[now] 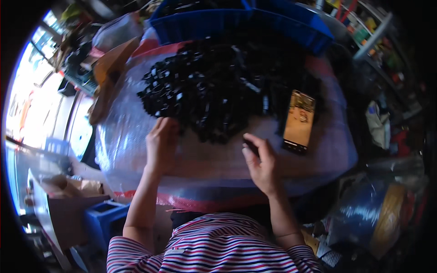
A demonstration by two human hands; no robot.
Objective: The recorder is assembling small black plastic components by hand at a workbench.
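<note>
A large heap of small shiny black pieces (200, 86) covers the far half of the work surface, a bulky sack (123, 136) wrapped in clear plastic. My left hand (162, 141) is at the heap's near left edge. Its fingers are curled and slightly blurred, with the tips hidden against the pieces, so what they grip is unclear. Nearer the middle, my right hand (263, 166) pinches a small black piece (251, 148) between thumb and fingers, just off the heap's near edge. The kind of piece cannot be made out.
A phone (298, 120) with a lit screen lies right of my right hand. Blue plastic bins (195, 25) stand behind the heap. Brown cardboard (111, 68) leans at the far left. Low on the left is a blue stool-like box (107, 216); a plastic-wrapped roll (387, 218) sits lower right.
</note>
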